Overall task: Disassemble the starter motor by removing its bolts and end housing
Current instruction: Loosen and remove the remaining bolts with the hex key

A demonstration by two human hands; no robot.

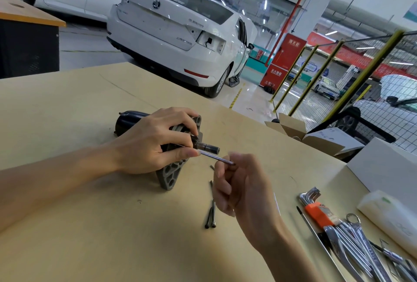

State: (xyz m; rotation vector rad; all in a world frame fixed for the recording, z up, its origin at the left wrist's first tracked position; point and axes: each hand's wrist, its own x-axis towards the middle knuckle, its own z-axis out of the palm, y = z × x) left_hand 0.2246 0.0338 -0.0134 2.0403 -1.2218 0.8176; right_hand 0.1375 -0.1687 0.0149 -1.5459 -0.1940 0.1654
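Cardboard box [293,129] open, contents hidden.

White car [180,33], strip-lit garage

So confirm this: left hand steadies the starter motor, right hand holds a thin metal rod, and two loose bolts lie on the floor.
Wrong on one point. The head view shows the bolts lying on the table, not the floor. The left hand does steady the starter motor, and the right hand holds the rod.
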